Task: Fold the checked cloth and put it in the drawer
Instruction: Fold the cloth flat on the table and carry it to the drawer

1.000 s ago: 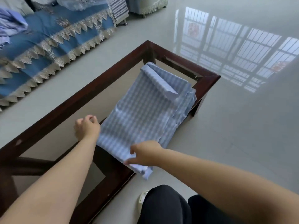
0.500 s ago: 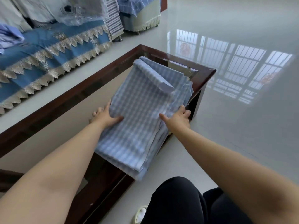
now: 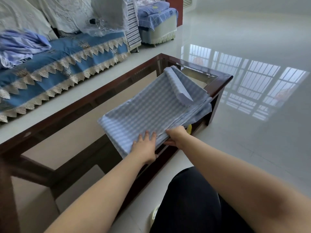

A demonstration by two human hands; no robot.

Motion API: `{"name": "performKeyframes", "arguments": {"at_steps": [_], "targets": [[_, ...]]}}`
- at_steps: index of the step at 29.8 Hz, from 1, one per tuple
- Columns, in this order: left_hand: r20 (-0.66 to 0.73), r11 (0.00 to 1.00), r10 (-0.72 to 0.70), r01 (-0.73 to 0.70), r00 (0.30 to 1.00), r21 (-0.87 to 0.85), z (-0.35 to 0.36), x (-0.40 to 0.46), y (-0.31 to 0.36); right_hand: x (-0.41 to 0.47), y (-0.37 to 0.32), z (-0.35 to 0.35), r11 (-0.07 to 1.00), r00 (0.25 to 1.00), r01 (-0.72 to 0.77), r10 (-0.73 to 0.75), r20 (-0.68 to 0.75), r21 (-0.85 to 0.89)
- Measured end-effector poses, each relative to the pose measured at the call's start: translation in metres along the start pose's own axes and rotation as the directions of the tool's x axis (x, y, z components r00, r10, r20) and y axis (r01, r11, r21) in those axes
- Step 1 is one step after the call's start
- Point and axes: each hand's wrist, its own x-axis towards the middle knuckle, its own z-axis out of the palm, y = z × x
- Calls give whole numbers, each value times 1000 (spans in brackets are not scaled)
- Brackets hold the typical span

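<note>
The right hand (image 3: 176,137) gripped the folded blue-and-white checked cloth's (image 3: 151,108) near edge; the left hand (image 3: 145,145) lay flat, fingers straight, on it, its long axis running away toward the dark wooden glass-topped table's (image 3: 217,81) far corner

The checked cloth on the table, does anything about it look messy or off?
Yes. On the checked cloth, the far end is rolled up into a loose flap, and its layered right edge fans out unevenly over the table rim. Left hand presses it; right hand grips the near edge.

Left hand (image 3: 145,145) flat, right hand (image 3: 176,137) gripping
</note>
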Motion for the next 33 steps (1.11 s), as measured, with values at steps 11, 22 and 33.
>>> {"name": "performKeyframes", "arguments": {"at_steps": [11, 22, 33], "targets": [[-279, 992, -126, 121, 952, -37, -1, -48, -105, -34, 36, 40, 863, 997, 19, -54, 56, 505], [-7, 957, -154, 147, 988, -249, 17, -46, -150, -30, 55, -12, 956, 980, 182, -157, -125, 228], [-281, 977, -94, 35, 955, -210, 49, -59, -132, -45, 69, -21, 795, 781, 457, -573, -247, -400]]}}
